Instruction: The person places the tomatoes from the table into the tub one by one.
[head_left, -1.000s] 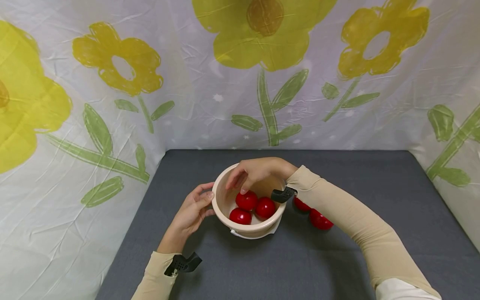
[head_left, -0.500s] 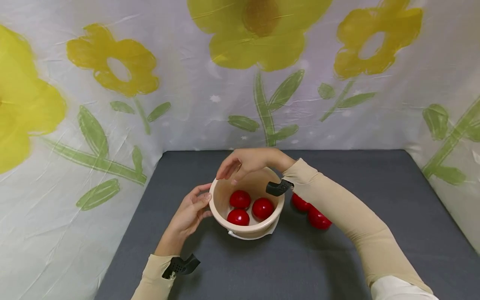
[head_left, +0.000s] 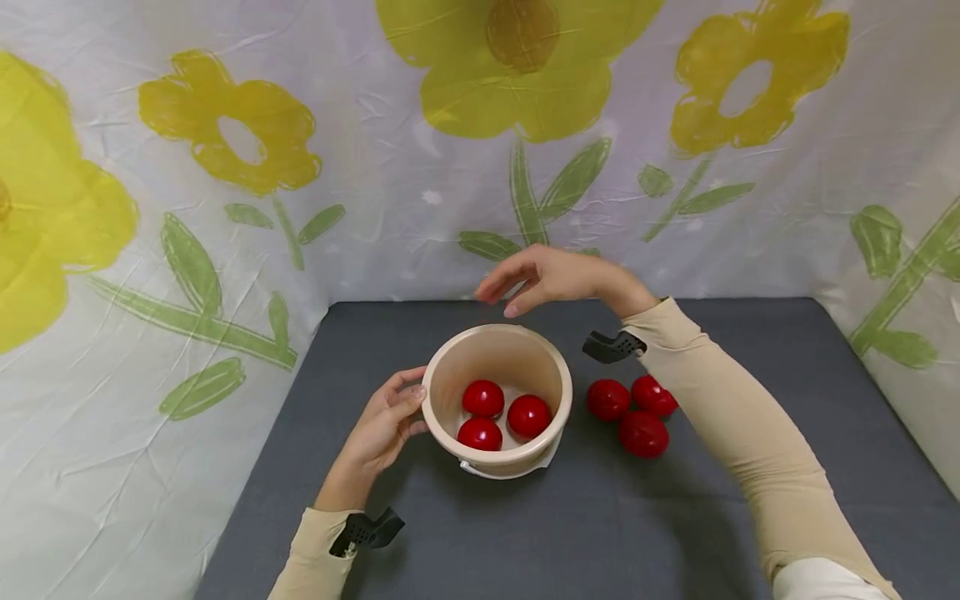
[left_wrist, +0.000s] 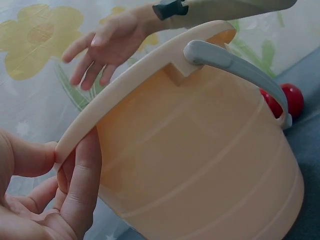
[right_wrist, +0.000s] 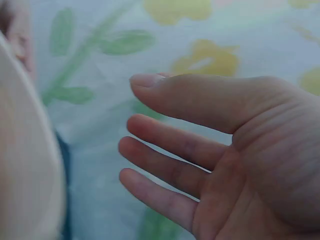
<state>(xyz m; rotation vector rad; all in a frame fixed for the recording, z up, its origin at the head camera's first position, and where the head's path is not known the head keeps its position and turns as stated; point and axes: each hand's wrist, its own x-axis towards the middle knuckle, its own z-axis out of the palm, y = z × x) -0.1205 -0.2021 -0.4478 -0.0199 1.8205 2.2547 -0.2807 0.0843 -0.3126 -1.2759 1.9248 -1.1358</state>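
Observation:
In the head view, my left hand (head_left: 390, 421) pinches the rim of a cream bucket (head_left: 498, 329) at its left side. Up close in the left wrist view, the thumb is outside the rim and the fingers curl at the bucket's (left_wrist: 200, 150) edge. Inside lie three glossy red, round, apple-like balls (head_left: 480, 434). My right hand (head_left: 555, 277) hovers beyond the bucket's far rim, holding nothing. Its fingers are spread and relaxed in the right wrist view, apart from the bucket rim (right_wrist: 50, 150) at the left.
Three more red balls (head_left: 643, 434) sit close together on the dark grey cloth (head_left: 570, 533), right of the bucket and beside my right forearm. A pale handle (left_wrist: 240, 70) hangs down the bucket's side. Behind the table stands a flower-printed curtain (head_left: 420, 217).
My right hand has come up out of the bucket and moved back and right. A red ball by its fingertips has dropped among the others inside. The left hand keeps its hold.

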